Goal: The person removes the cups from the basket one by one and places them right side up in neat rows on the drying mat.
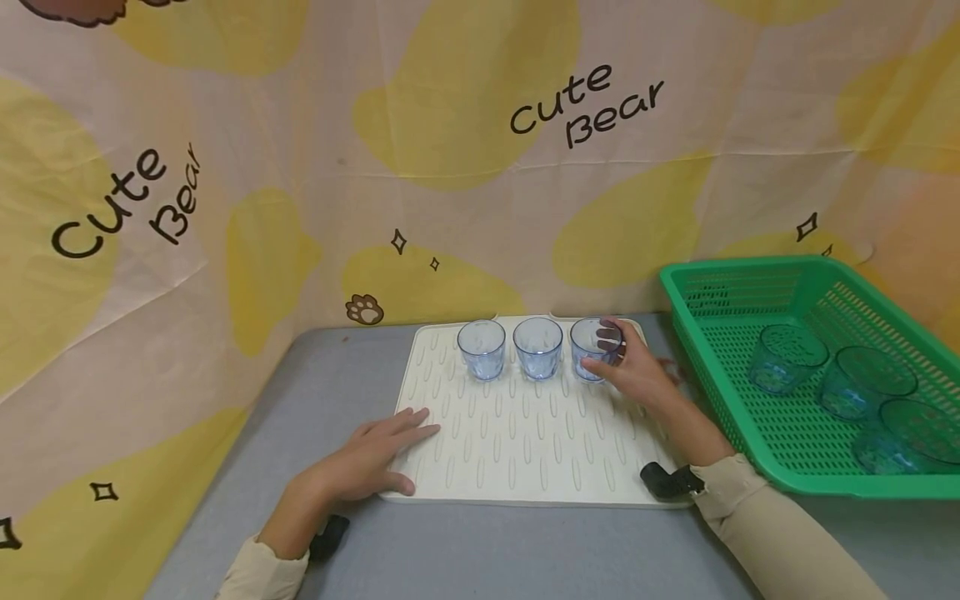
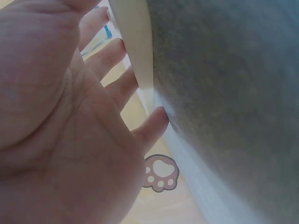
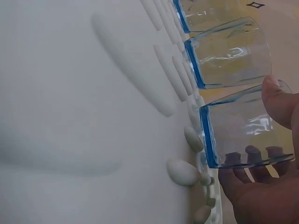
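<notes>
Three clear bluish drinking glasses stand upright in a row along the far edge of a white ribbed mat [image 1: 510,467]: a left glass [image 1: 482,350], a middle glass [image 1: 537,350] and a right glass [image 1: 585,354]. My right hand [image 1: 637,371] holds the right glass by its side, thumb in front and fingers behind. In the right wrist view that glass [image 3: 238,126] has its base at the mat, and the fingertips show through its wall. Spread over the mat's left edge, my left hand [image 1: 367,458] has its fingers extended; its palm [image 2: 60,116] fills much of the left wrist view.
On the right stands a green plastic basket [image 1: 727,417], holding three more glasses, among them a glass [image 1: 787,358] near its left side. Grey cloth [image 1: 322,383] covers the table. A patterned curtain [image 1: 450,208] hangs behind and to the left.
</notes>
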Motion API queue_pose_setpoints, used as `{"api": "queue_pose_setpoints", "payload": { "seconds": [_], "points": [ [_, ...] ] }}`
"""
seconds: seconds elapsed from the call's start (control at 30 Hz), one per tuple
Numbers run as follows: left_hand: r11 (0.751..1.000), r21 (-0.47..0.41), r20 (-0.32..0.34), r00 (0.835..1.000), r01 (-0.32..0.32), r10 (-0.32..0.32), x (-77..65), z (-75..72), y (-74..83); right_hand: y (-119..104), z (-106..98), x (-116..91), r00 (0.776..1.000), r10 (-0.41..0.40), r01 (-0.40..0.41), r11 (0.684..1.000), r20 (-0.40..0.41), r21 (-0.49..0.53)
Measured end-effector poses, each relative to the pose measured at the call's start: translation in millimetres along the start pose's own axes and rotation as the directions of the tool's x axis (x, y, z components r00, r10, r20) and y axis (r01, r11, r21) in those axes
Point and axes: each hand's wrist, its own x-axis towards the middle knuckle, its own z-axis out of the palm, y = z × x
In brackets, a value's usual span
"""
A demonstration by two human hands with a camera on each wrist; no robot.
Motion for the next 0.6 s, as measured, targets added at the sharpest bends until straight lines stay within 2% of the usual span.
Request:
{"api": "queue_pose_setpoints", "payload": {
  "seconds": [0.33, 0.6],
  "points": [
    [1.0, -0.003, -0.001, 1.0, 0.002, -0.002, -0.7, 0.1, 0.6, 1.7, -3.0, -0.9, 1.0, -0.013, 0.013, 1.0, 0.005, 0.022],
    [1.0, -0.004, 0.001, 1.0, 0.003, -0.003, -1.1, -0.4, 1.2, 1.9, -4.1, 1.9, 1.0, 0.021, -0.019, 0.996, -0.012, 0.09]
  ]
}}
